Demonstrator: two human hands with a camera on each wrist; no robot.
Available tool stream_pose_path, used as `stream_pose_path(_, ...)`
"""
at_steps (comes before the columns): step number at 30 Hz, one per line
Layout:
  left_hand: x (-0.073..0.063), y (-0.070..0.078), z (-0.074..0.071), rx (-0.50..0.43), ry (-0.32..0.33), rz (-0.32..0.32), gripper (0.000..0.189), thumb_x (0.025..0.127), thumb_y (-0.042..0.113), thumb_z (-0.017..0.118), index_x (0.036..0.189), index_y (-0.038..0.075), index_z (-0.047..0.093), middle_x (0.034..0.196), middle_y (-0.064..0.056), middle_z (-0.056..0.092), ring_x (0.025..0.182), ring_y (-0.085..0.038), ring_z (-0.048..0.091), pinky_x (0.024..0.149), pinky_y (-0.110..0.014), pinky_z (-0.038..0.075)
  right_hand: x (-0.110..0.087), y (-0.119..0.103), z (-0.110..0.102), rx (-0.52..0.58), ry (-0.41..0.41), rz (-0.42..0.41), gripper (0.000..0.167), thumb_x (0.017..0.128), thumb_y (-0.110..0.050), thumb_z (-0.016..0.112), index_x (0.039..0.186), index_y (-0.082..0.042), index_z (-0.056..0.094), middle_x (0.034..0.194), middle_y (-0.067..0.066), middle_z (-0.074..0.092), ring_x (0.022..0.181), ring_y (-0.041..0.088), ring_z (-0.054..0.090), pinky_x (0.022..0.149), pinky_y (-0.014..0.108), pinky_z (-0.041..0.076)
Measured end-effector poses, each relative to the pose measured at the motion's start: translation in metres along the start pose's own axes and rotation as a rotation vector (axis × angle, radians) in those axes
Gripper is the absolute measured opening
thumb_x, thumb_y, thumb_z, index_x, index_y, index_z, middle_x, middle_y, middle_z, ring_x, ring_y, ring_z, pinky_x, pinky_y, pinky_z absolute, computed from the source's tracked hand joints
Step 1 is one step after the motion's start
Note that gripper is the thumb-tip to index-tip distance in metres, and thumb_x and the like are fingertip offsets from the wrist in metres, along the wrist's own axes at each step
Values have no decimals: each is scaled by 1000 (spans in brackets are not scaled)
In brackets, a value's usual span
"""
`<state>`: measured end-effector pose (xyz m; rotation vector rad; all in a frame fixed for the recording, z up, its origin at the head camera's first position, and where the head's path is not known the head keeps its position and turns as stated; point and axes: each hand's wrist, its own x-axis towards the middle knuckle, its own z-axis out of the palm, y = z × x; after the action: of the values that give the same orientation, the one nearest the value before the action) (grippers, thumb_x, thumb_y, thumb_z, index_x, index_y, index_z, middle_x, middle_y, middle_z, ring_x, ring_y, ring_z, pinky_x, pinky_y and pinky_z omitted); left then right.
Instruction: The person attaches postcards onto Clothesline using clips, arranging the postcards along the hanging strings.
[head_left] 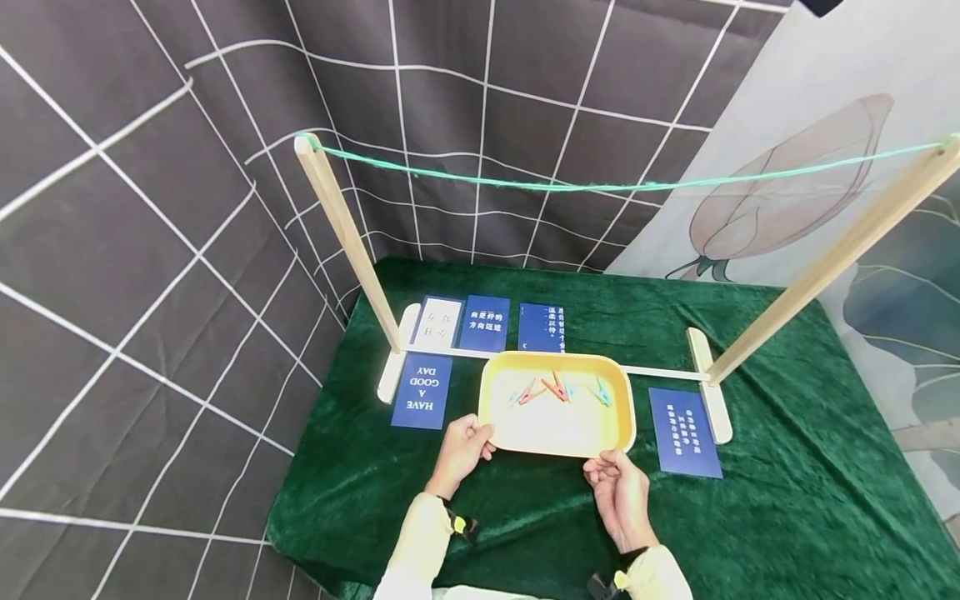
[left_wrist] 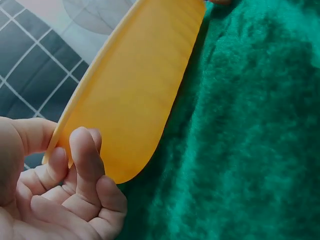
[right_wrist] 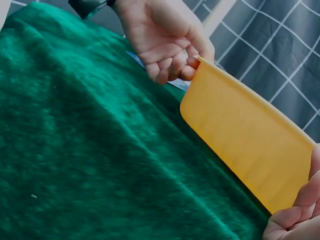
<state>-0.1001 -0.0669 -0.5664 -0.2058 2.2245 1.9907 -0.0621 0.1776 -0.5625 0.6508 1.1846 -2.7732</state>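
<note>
Clearly | left hand [head_left: 459,452], right hand [head_left: 621,493] pinch yellow tray [head_left: 540,429] | clothespins [head_left: 558,389]: head view only

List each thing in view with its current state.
Tray: upright, gripped by its rim
Left hand: pinching tray rim
Right hand: pinching tray rim
Clothespins: lying in tray
Posts: upright
String: strung between posts, sagging slightly
Cloth: spread, wrinkled
Cards: lying flat on cloth
</note>
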Motion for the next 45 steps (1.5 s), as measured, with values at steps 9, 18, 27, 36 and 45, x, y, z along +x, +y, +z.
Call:
stream_pose_path(9, -13, 0, -4, 36, 43, -21, 28, 88, 16, 58, 67, 0, 49, 61, -9, 63, 48, -14, 58, 51, -33, 49, -7, 1, -4, -83, -20, 66, 28, 89, -1, 42, 70, -2, 63, 62, 7, 65, 58, 17, 61, 60, 25, 46)
stream_pose_path(18, -28, 29, -6, 32, 21, 2, 27, 91, 8, 53, 71, -9, 48, 68, -27, 62, 57, -40, 61, 53, -41, 50, -6, -35, -15, -565, -158, 266, 22, 91, -18, 55, 82, -2, 68, 69, 5, 68, 61, 10, 62, 59, 22, 49)
stream_pose_path(27, -30, 35, -11, 25, -48, 38, 30, 93, 10, 52, 74, -12, 48, 71, -29, 62, 62, -43, 61, 58, -44, 50, 7, -78, 4, -1343, -78, -219, 15, 87, -13, 58, 82, 0, 64, 69, 7, 63, 60, 13, 55, 56, 24, 44)
stream_pose_path(36, -30, 39, -12, 67, -54, 16, 30, 93, 15, 52, 73, -8, 48, 73, -27, 63, 61, -37, 62, 50, -20, 40, 36, -63, 22, -1736, -192, -690, 11, 81, -9, 62, 90, -4, 64, 82, 6, 60, 70, 19, 54, 60, 35, 44)
stream_pose_path(45, -29, 34, -11, 56, -44, 1, 31, 93, 16, 53, 73, -6, 48, 72, -25, 63, 61, -36, 62, 53, -26, 46, 49, -46, 31, -1993, -279, -564, 40, 82, -21, 61, 115, 0, 58, 114, 20, 55, 103, 35, 51, 73, 53, 39)
